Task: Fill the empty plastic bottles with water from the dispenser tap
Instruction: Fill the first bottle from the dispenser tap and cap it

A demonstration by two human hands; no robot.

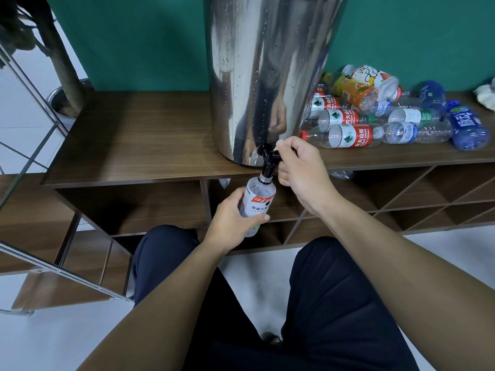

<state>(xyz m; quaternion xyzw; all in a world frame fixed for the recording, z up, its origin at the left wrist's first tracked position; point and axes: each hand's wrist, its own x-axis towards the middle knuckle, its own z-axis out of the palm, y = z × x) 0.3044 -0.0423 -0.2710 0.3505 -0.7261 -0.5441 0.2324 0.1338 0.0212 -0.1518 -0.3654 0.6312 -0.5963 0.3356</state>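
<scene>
While the left hand (232, 220) grips one bottle (256, 202) under the tap (268, 163), right hand (300, 167) pinching its lever, one dispenser (267, 76)

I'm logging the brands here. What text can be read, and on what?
"外星人": held bottle; smaller print blurred.
"农夫山泉": red-label bottle.
"脉动", apparently: blue bottle.
Orange bottle and the rest of the pile: too blurred.

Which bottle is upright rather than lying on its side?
The white-labelled bottle that the left hand holds under the black tap. All the other bottles lie in a pile on the shelf.
</scene>
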